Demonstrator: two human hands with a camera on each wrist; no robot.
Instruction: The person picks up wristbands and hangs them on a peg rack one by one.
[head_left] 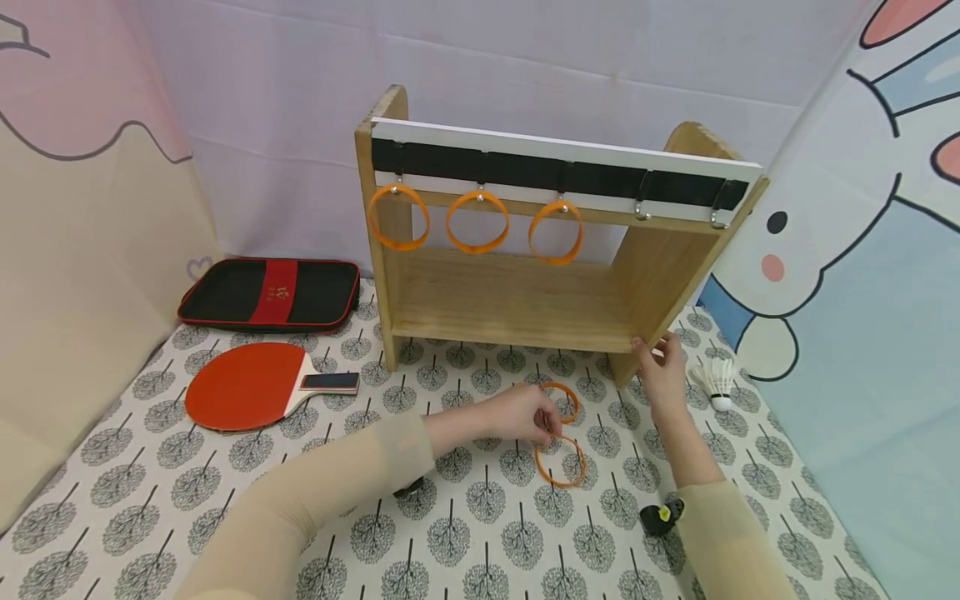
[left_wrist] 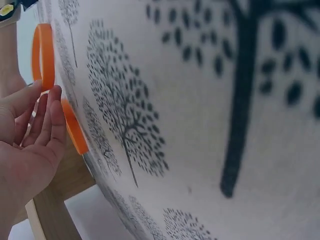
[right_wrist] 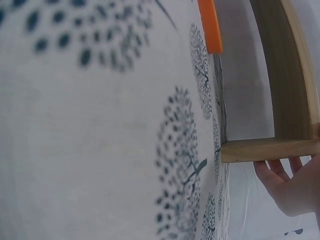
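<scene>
In the head view my left hand (head_left: 525,415) is low over the patterned cloth, thumb and fingertips pinching the near orange ring (head_left: 583,467) by its edge. The left wrist view shows that ring (left_wrist: 47,55) tilted up from the cloth. A second orange ring (head_left: 577,406) lies just beyond the fingers. My right hand (head_left: 663,379) grips the lower right side of a wooden shelf (head_left: 517,300), its thumb in front and fingers around the side panel. Three orange rings hang from hooks on the shelf's front strip, the left one (head_left: 400,247) near its end.
Two hooks on the strip's right, one at the end (head_left: 717,221), carry nothing. A red table tennis paddle (head_left: 243,387) and a black and red case (head_left: 232,292) lie to the left. A shuttlecock (head_left: 718,383) lies right of the shelf, beside the fabric wall.
</scene>
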